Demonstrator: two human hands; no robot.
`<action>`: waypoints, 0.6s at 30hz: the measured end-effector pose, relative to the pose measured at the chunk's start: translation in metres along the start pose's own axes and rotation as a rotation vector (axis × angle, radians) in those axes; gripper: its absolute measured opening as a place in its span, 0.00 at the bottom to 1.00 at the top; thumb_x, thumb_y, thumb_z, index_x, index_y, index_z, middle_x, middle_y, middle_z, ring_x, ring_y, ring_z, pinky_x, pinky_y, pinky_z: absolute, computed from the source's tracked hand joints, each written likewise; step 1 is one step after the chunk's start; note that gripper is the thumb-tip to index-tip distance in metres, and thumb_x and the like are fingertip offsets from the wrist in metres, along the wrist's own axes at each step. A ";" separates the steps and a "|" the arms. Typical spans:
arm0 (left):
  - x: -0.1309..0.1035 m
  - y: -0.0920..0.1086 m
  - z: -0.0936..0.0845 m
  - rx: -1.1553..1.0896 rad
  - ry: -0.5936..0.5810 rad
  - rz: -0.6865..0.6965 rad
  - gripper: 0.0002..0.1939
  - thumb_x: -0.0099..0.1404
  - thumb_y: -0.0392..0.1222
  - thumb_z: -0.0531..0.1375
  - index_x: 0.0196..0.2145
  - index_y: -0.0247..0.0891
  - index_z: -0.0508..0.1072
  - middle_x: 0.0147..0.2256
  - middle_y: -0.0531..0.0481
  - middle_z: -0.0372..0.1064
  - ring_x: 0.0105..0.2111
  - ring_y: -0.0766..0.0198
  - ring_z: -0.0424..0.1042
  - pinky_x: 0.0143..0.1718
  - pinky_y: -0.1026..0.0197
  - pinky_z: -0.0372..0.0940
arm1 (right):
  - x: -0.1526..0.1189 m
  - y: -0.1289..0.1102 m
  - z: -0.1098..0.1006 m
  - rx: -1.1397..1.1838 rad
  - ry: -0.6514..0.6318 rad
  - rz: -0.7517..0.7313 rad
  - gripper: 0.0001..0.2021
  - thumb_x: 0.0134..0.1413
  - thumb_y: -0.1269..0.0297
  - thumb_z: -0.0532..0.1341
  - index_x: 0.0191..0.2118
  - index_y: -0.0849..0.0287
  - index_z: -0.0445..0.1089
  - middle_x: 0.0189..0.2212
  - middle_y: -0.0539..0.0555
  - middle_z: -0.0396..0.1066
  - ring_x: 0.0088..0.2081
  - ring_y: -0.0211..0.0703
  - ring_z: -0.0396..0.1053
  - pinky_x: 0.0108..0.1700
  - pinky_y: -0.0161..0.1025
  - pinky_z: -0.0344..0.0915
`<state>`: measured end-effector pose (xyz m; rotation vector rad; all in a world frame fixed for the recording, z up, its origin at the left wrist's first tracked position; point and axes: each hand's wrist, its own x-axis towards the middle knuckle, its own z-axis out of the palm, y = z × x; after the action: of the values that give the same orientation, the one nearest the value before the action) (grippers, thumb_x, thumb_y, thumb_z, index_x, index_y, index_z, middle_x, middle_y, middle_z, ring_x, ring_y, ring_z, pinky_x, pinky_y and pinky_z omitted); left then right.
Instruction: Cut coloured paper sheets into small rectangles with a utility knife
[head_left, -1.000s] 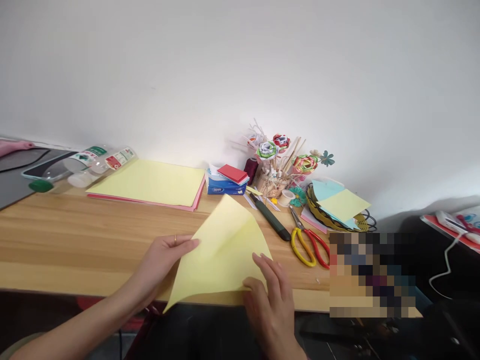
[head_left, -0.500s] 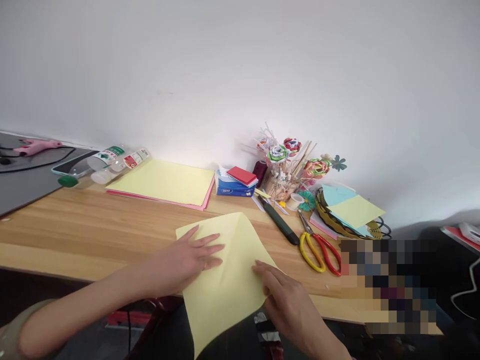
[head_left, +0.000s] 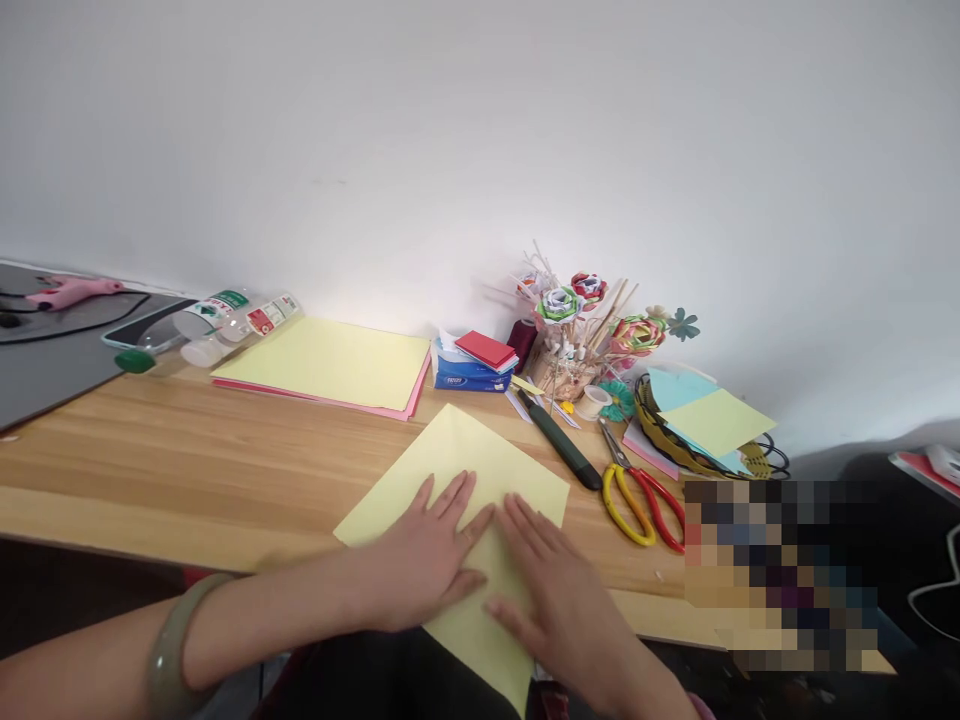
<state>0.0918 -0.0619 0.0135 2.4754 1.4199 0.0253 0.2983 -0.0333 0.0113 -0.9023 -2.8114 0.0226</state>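
- Head view: the left hand (head_left: 420, 560) lies palm down on a yellow sheet (head_left: 465, 440), its fingers (head_left: 450, 493) open and spread, gripping nothing.
- The right hand (head_left: 562, 595) is also palm down on the sheet, fingers (head_left: 526, 520) extended and open, thumb apart; the fingertips of the 2 hands are near each other.
- The sheet rests on the counter (head_left: 285, 480), 1 corner toward the wall, its near part reaching past the front edge.
- A bangle (head_left: 169, 650) circles the left wrist.
- Beyond the sheet, to the right, lie a green tool (head_left: 559, 440) and scissors (head_left: 620, 462) with 1 yellow and 1 red handle.
- Farther back stand a tissue pack (head_left: 469, 378) with red cards (head_left: 486, 350) on top, a dark spool (head_left: 521, 340) and a cup (head_left: 562, 378) of paper flowers and sticks.
- Right of these, a basket (head_left: 652, 425) carries blue and yellow sheets.
- On the left are a paper stack (head_left: 337, 360), 2 bottles (head_left: 214, 312) lying down, a phone (head_left: 150, 325) and a pink glue gun (head_left: 75, 291).
- The patch right of the scissors is pixelated; its contents cannot be told.
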 end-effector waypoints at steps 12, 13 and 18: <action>0.036 -0.080 -0.010 0.025 0.203 -0.196 0.29 0.72 0.44 0.40 0.62 0.18 0.48 0.64 0.28 0.38 0.65 0.49 0.38 0.63 0.46 0.39 | -0.003 0.006 0.005 -0.023 -0.116 -0.087 0.56 0.40 0.32 0.57 0.63 0.76 0.46 0.63 0.75 0.40 0.65 0.60 0.36 0.60 0.55 0.52; 0.027 -0.075 -0.011 0.026 0.189 -0.147 0.27 0.72 0.44 0.42 0.63 0.24 0.50 0.64 0.34 0.39 0.65 0.52 0.39 0.63 0.48 0.37 | -0.004 0.009 0.001 -0.019 -0.126 -0.107 0.55 0.42 0.32 0.56 0.64 0.75 0.46 0.63 0.74 0.41 0.65 0.59 0.37 0.60 0.55 0.53; -0.035 -0.063 -0.012 -0.064 0.077 0.169 0.23 0.71 0.48 0.47 0.63 0.49 0.52 0.66 0.50 0.37 0.65 0.57 0.42 0.63 0.53 0.45 | -0.013 0.036 -0.008 -0.029 -0.041 -0.081 0.25 0.61 0.55 0.54 0.61 0.57 0.57 0.60 0.60 0.55 0.61 0.48 0.53 0.57 0.49 0.59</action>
<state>0.0185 -0.0593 0.0134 2.5589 1.2146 0.2000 0.3312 -0.0121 0.0144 -0.8023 -2.8910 -0.0108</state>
